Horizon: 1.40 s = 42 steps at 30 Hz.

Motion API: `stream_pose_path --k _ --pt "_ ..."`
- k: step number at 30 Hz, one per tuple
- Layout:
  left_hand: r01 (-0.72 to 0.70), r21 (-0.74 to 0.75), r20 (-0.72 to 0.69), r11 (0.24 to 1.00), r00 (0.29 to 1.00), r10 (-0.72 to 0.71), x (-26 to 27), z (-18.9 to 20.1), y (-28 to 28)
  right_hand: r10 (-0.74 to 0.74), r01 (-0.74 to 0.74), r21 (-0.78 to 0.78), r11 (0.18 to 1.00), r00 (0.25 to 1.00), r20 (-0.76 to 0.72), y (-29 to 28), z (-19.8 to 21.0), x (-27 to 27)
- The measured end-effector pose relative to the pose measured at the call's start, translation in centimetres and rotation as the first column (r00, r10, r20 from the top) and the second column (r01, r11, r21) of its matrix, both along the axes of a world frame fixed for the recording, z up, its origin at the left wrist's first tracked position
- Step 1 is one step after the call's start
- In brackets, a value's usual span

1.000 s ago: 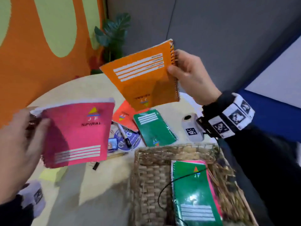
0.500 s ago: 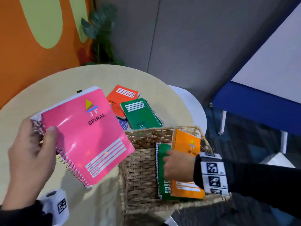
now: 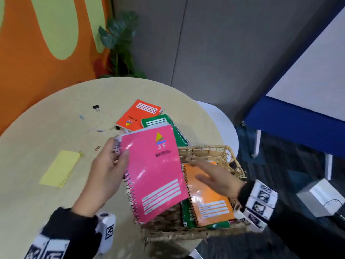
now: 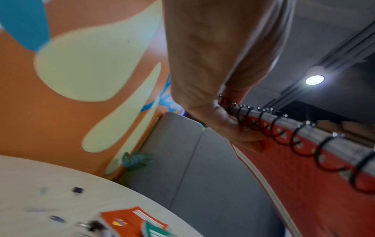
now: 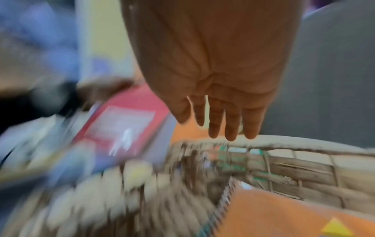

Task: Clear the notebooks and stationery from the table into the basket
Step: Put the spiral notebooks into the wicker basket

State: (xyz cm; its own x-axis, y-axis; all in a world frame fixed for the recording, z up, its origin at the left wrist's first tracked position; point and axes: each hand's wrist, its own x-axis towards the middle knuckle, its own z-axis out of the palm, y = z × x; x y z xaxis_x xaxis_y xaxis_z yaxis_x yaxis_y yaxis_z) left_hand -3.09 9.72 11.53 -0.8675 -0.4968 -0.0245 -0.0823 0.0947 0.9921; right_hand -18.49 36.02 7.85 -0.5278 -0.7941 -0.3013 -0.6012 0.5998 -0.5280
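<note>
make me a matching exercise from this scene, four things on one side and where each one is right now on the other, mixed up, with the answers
Things:
1. pink notebook
2. orange notebook
3. red notebook
4. yellow sticky pad

Places:
A. lying on the table, partly under a green notebook
B. lying in the basket
C. held in the left hand, above the basket's edge
D. flat on the table, left of both hands

Pairs: 1-C, 2-B, 3-A, 4-D
</note>
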Motion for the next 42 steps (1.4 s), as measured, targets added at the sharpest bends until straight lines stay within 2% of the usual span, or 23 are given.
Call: stream_pose_path --k 1,2,3,4,6,8,10,12,14,16,18,20,21,24,26,29,31,33,35,36,39,40,42 --pt "0.041 -0.020 0.005 0.999 0.999 -0.041 -1.0 0.1 0.9 -0.189 0.224 -0.116 0.968 0.949 0.253 0.5 1.3 0.1" --pt "0.096 -0.035 0.004 0.995 0.995 -0.095 -2.0 0.3 1.9 -0.256 0.400 -0.203 0.894 0.827 0.501 1.0 2.1 0.3" --pt "0.152 -0.043 0.005 0.987 0.988 -0.152 -3.1 0.5 3.0 -0.248 0.512 -0.244 0.824 0.712 0.657 1.4 2.8 0.6" --pt "0.201 -0.039 0.006 0.979 0.980 -0.201 -4.1 0.8 4.1 -0.215 0.563 -0.265 0.783 0.644 0.734 1.8 3.1 0.9" --pt "0.255 -0.040 0.018 0.966 0.967 -0.255 -5.6 1.0 5.9 -0.227 0.611 -0.268 0.745 0.611 0.759 2.5 2.8 1.1" --pt "0.296 -0.050 0.049 0.954 0.955 -0.294 -6.9 0.1 7.0 -0.320 0.692 -0.231 0.684 0.569 0.758 3.7 2.1 0.8" --pt "0.385 -0.088 0.201 0.919 0.910 -0.362 -7.5 -1.0 7.4 -0.366 0.758 -0.176 0.628 0.487 0.793 5.5 1.2 0.2" --pt "0.477 -0.155 0.350 0.865 0.846 -0.403 -7.2 -1.8 6.9 -0.435 0.776 -0.097 0.623 0.446 0.782 7.0 0.3 -0.3" --pt "0.519 -0.245 0.424 0.819 0.817 -0.390 -6.9 -2.2 5.5 -0.520 0.760 -0.019 0.650 0.463 0.718 8.0 -0.5 -0.7" --pt "0.536 -0.358 0.479 0.764 0.808 -0.342 -7.0 -2.5 3.3 -0.608 0.723 0.064 0.688 0.526 0.595 8.3 -1.2 -1.0" --pt "0.581 -0.463 0.548 0.669 0.781 -0.299 -7.7 -2.6 1.0 -0.647 0.633 0.169 0.755 0.679 0.348 8.3 -2.3 -1.6" --pt "0.630 -0.553 0.598 0.545 0.756 -0.267 -9.1 -2.6 -1.3 -0.598 0.538 0.351 0.766 0.797 0.084 7.8 -3.1 -2.1" --pt "0.651 -0.592 0.618 0.475 0.745 -0.252 -10.0 -2.7 -2.3 -0.559 0.503 0.431 0.749 0.829 0.003 7.3 -3.0 -2.1" --pt "0.683 -0.656 0.648 0.320 0.728 -0.225 -13.9 -3.4 -4.6 -0.451 0.407 0.599 0.690 0.889 -0.084 5.7 -2.4 -1.5" --pt "0.707 -0.675 0.675 0.212 0.708 -0.208 -16.6 -4.0 -5.1 -0.445 0.447 0.586 0.676 0.881 -0.159 4.9 -1.8 -1.7" --pt "0.745 -0.667 0.727 0.000 0.651 -0.218 -20.7 -5.5 -4.5 -0.465 0.542 0.445 0.713 0.840 -0.279 3.4 0.0 -2.5" --pt "0.774 -0.616 0.783 -0.145 0.582 -0.220 -23.5 -6.9 -3.2 -0.535 0.601 0.364 0.712 0.799 -0.273 2.1 1.0 -2.9" --pt "0.823 -0.507 0.861 -0.255 0.472 -0.187 -26.3 -8.2 -2.0 -0.579 0.624 0.305 0.720 0.782 -0.233 0.7 1.9 -3.4" --pt "0.858 -0.418 0.908 -0.299 0.381 -0.178 -29.2 -9.7 -1.3 -0.608 0.633 0.273 0.725 0.774 -0.178 -0.9 1.8 -4.0" --pt "0.854 -0.418 0.907 -0.308 0.377 -0.185 -32.9 -10.6 -2.4 -0.593 0.622 0.237 0.746 0.783 -0.190 -2.5 0.7 -7.3" --pt "0.868 -0.339 0.937 -0.363 0.278 -0.209 -33.3 -11.1 -1.6 -0.586 0.592 0.264 0.761 0.803 -0.110 -3.3 0.7 -6.9" --pt "0.854 -0.337 0.939 -0.395 0.276 -0.206 -33.1 -11.0 -1.0 -0.577 0.579 0.285 0.764 0.810 -0.099 -3.2 0.5 -6.7" --pt "0.803 -0.380 0.925 -0.460 0.322 -0.203 -32.8 -10.7 0.0 -0.595 0.595 0.267 0.758 0.799 -0.090 -3.1 0.7 -7.0"
